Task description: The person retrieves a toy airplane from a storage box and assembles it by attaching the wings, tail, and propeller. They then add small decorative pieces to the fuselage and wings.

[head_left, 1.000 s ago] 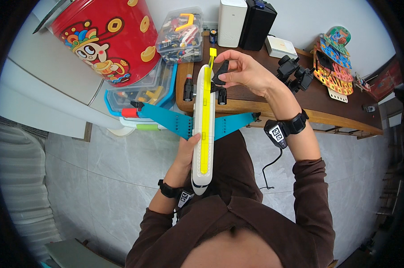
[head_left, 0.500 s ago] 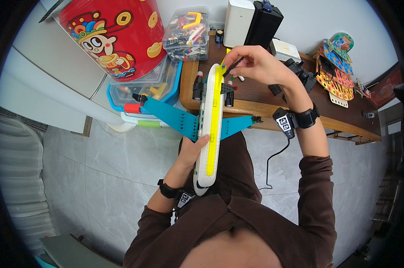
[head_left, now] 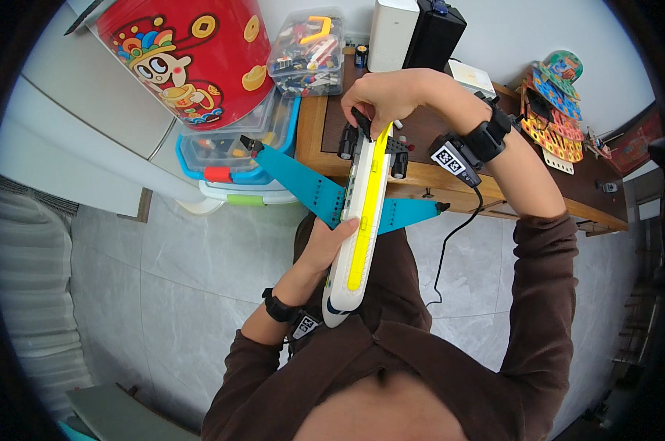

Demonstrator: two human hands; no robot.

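A toy airplane [head_left: 354, 250] built of bricks, white with a yellow stripe along its top and teal wings, lies lengthwise over my lap, nose toward me. My left hand [head_left: 328, 244] grips its body just behind the nose side of the left wing, thumb on top. At the tail end, over the desk edge, my right hand [head_left: 380, 99] pinches a small black piece [head_left: 361, 121] beside the yellow tail. Whether that piece touches the plane I cannot tell. Dark engines [head_left: 399, 158] stick out on both sides near the tail.
A brown wooden desk [head_left: 420, 174] stands ahead, with a white box-shaped device [head_left: 392, 37] and a black one [head_left: 435, 40] at its back. Left of it are a clear box of bricks [head_left: 306, 55], a red bucket [head_left: 189, 66] and a blue-rimmed storage box [head_left: 229, 174].
My right hand has moved left across the tail with the black piece, its wrist turning over. The airplane has tilted and shifted a little to the right, still in my left hand.
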